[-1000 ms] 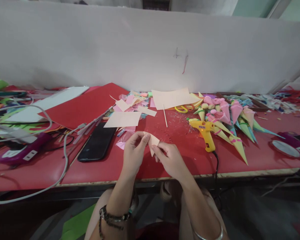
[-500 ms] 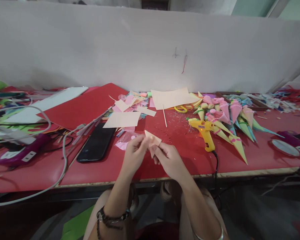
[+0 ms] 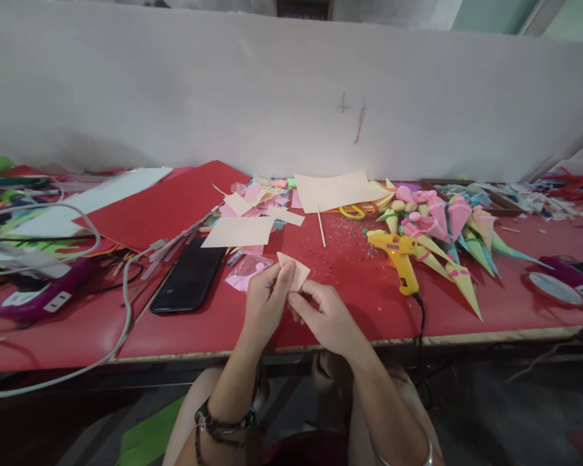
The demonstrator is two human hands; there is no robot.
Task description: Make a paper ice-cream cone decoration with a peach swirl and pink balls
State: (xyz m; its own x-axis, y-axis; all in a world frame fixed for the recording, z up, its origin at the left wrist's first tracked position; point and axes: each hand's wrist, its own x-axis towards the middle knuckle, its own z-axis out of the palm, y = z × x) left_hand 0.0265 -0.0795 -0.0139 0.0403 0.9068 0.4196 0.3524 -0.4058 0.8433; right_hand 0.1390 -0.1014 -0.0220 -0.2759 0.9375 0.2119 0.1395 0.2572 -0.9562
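A small cream piece of paper (image 3: 298, 274) is held up between my hands, over the near part of the red table. My left hand (image 3: 268, 294) pinches it, with the thumb lying across its face. The fingers of my right hand (image 3: 323, 312) are closed at the paper's lower corner, thumb against fingertips. Part of the paper is hidden behind my fingers. Just beyond the hands lie a thin wooden stick (image 3: 321, 225) and a larger cream sheet (image 3: 240, 232). A clear plastic bag with pink material (image 3: 245, 273) rests beside my left hand.
A yellow glue gun (image 3: 399, 255) with a black cord lies to the right, near several paper cones (image 3: 459, 213) with pink tops. Yellow-handled scissors (image 3: 352, 212) sit behind. At left are a black phone (image 3: 189, 277), a purple power strip (image 3: 41, 298) and a white cable (image 3: 126, 304).
My left thumb has moved onto the face of the cream paper, and my right hand has slid down to its lower corner. The paper has shifted slightly left.
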